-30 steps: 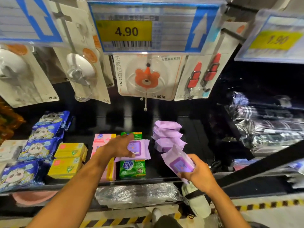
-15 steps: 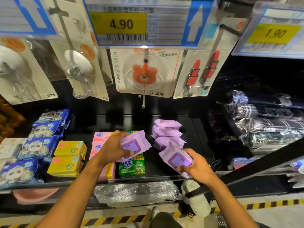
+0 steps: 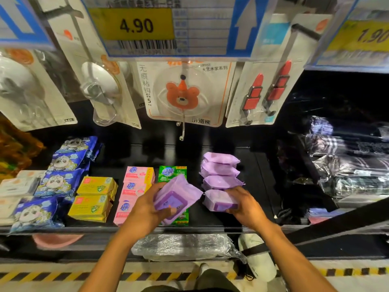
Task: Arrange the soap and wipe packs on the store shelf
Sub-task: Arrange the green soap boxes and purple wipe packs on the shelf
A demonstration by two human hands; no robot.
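Observation:
My left hand point(image 3: 145, 209) grips a purple wipe pack point(image 3: 175, 197), tilted above the green soap boxes point(image 3: 172, 173). My right hand point(image 3: 245, 207) holds a second purple wipe pack point(image 3: 219, 200), which sits at the near end of a row of three purple packs point(image 3: 221, 170) on the dark shelf point(image 3: 252, 186). Pink soap boxes point(image 3: 137, 186) lie in a column left of the green ones. Yellow soap boxes point(image 3: 94, 197) sit further left.
Blue panda-print wipe packs point(image 3: 61, 175) line the shelf's left side, with white boxes point(image 3: 14, 186) beyond. Hook cards point(image 3: 185, 95) and price tags point(image 3: 134, 26) hang overhead. Clear-wrapped dark goods point(image 3: 347, 169) fill the right. A black strap point(image 3: 336, 222) crosses the lower right.
My right hand has carried its purple pack up and forward, setting it at the near end of the purple row. My left hand has tilted its pack and drawn it slightly nearer.

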